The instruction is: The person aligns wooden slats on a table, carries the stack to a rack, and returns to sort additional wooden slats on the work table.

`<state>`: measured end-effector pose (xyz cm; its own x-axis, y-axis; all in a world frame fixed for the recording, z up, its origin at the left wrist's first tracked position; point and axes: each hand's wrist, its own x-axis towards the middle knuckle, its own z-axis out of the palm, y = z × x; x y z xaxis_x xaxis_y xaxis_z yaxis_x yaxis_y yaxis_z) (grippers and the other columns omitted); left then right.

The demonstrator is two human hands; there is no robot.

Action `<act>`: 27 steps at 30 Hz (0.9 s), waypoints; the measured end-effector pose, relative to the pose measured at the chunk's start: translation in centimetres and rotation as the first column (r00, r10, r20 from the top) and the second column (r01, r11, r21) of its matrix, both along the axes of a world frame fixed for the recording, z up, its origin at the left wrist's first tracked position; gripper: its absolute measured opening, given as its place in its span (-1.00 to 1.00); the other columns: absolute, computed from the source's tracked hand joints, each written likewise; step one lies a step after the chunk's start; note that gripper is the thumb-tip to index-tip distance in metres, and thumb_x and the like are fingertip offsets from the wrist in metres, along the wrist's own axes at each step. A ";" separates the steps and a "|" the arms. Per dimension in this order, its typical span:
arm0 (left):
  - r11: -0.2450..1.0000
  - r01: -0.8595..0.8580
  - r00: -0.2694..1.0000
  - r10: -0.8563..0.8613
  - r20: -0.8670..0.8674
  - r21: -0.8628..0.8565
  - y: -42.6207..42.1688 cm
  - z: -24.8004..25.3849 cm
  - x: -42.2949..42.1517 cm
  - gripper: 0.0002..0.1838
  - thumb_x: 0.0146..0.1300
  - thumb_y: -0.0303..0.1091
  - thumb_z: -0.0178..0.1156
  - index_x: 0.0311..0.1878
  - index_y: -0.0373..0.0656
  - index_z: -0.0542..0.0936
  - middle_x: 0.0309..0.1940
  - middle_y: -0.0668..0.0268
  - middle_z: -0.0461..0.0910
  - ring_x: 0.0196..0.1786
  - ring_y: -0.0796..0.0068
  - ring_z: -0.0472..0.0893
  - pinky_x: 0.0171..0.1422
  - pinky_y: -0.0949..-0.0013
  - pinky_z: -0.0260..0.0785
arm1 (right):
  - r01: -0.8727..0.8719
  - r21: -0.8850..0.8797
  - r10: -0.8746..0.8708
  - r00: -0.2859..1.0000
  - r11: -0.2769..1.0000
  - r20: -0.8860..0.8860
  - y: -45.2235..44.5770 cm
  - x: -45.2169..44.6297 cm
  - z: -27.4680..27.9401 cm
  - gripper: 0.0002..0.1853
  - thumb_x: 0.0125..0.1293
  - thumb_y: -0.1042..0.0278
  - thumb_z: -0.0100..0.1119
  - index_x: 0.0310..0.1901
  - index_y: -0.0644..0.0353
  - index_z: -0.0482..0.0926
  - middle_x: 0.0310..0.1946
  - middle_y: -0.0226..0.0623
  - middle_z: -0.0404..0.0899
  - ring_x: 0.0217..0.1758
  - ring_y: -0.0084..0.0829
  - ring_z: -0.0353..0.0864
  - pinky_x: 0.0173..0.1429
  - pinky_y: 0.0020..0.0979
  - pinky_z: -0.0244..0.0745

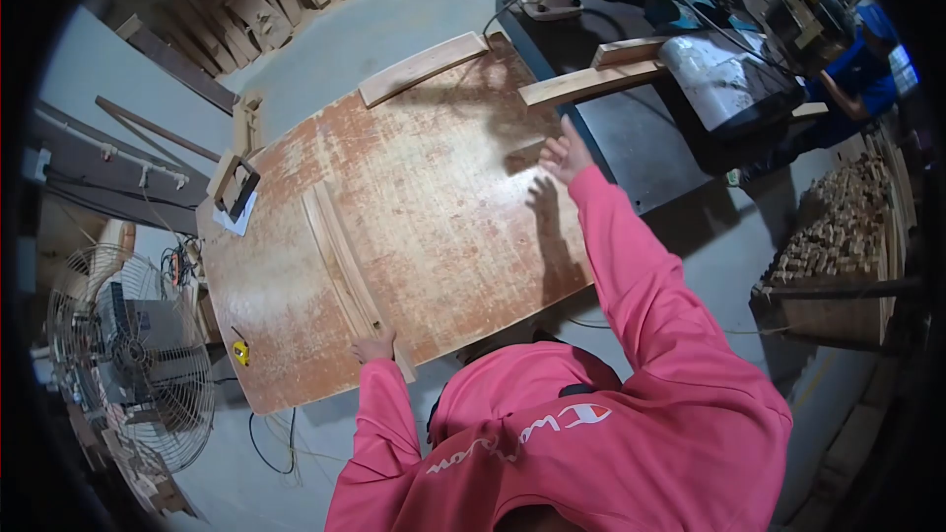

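Near the front edge of the worn table, my left hand (373, 346) spans the near end of a long wooden strip (337, 251), thumb on one side and fingers on the other. The strip lies lengthwise on the table and seems to be two pieces side by side. My right hand (565, 152) is raised over the table's right side, one finger extended and the others partly curled, with nothing visible in it. Just beyond that fingertip is the end of a wooden plank (591, 85), which juts from the machine; whether they touch I cannot tell.
Another board (424, 69) lies along the far edge of the table (453, 207). A yellow tape measure (240, 351) rests at the left, near a standing fan (133, 355). A machine (724, 79) stands right, with a person in blue (867, 69) behind and stacked wood (838, 222) nearby.
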<state>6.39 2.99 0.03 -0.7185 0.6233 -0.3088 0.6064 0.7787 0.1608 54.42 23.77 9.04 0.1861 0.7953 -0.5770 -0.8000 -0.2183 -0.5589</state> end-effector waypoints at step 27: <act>0.973 0.231 0.346 -0.067 0.936 -0.015 -1.3 14.5 5.9 -0.63 0.10 -0.06 0.16 -0.42 -0.24 0.47 -0.65 0.33 0.42 -0.64 0.57 0.40 -0.58 0.57 0.25 | -0.873 0.300 0.907 0.298 0.385 -0.298 -15.4 -23.5 -11.2 -0.77 0.19 0.38 0.13 -0.17 0.29 0.41 -0.38 -0.26 0.48 -0.41 -0.59 0.47 -0.29 -0.68 0.40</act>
